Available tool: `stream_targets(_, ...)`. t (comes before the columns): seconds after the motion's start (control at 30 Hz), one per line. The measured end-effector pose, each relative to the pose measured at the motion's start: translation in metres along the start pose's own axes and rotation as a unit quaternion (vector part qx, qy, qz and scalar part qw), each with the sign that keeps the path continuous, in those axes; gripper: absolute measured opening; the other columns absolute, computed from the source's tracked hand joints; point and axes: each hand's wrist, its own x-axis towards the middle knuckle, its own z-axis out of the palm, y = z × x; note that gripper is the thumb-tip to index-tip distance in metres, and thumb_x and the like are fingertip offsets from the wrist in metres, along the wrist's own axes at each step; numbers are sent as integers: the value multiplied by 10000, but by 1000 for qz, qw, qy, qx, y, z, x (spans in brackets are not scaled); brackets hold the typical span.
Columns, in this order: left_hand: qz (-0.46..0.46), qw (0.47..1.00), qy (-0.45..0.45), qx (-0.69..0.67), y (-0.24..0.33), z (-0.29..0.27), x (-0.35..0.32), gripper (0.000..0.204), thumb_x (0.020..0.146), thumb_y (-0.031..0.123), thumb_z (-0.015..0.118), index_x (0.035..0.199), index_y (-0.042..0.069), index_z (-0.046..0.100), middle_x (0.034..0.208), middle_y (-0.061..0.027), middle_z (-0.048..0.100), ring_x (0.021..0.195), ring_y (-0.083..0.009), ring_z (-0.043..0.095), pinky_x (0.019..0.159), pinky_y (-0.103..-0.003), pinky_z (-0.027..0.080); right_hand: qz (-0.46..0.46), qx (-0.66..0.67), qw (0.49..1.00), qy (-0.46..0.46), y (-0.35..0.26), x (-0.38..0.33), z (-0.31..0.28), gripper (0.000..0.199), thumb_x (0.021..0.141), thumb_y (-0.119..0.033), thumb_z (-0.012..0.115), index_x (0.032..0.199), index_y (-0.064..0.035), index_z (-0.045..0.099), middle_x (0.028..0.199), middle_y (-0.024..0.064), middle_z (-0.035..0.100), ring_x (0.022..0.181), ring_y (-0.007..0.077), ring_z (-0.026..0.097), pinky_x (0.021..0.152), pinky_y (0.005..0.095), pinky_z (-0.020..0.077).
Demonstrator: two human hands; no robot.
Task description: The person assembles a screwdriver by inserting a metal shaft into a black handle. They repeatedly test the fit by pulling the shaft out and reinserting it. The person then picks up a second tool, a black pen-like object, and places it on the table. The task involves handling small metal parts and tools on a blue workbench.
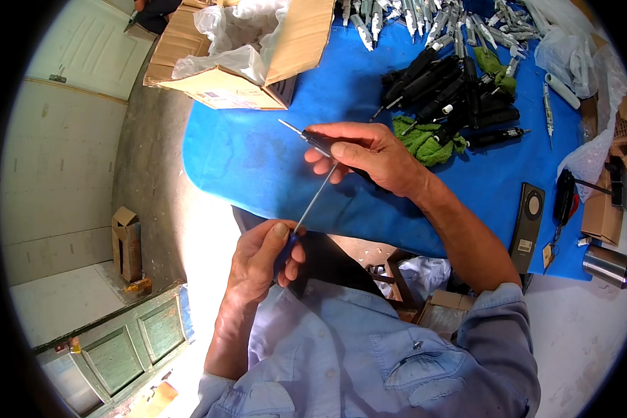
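Observation:
Over the table's front edge, my left hand (256, 259) is closed round the blue handle of a screwdriver (315, 200). Its thin metal shaft slants up and right to my right hand (377, 155). Those fingers are closed on a slim black pen-shaped tool (318, 144) with a narrow metal tip that points up and left. The screwdriver's end reaches the tool's side near my right thumb; my fingers hide the exact contact. Behind my right hand lie a pile of similar black tools (435, 87) and a crumpled green cloth (419, 143).
A blue cloth (237, 150) covers the table. An open cardboard box (240, 90) with plastic wrap stands back left. Several grey-white pen-shaped tools (425, 21) lie along the far side. At right are a dark phone-like slab (527, 226), bubble wrap (599, 129) and a metal cup (606, 265).

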Motion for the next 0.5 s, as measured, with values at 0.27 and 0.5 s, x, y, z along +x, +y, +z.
stream_targets(0.27,-27,997,-23,-64,0,0,0,377,1105,323,504,1085,-26,645,692,-58,650,428,-75,503,374,-197,369,4,6,1000,-1,-1,0,1,397,1063,-97,520,1443,9,563,1188,128,719,977,152,698,790,286,588)
stream_targets(0.5,-36,998,-23,-50,2,0,1,406,1103,356,500,1097,-26,638,699,-50,647,442,-73,496,389,-200,365,4,12,1000,0,0,0,0,400,1064,-101,519,1447,10,559,1186,130,717,976,153,700,786,289,588)
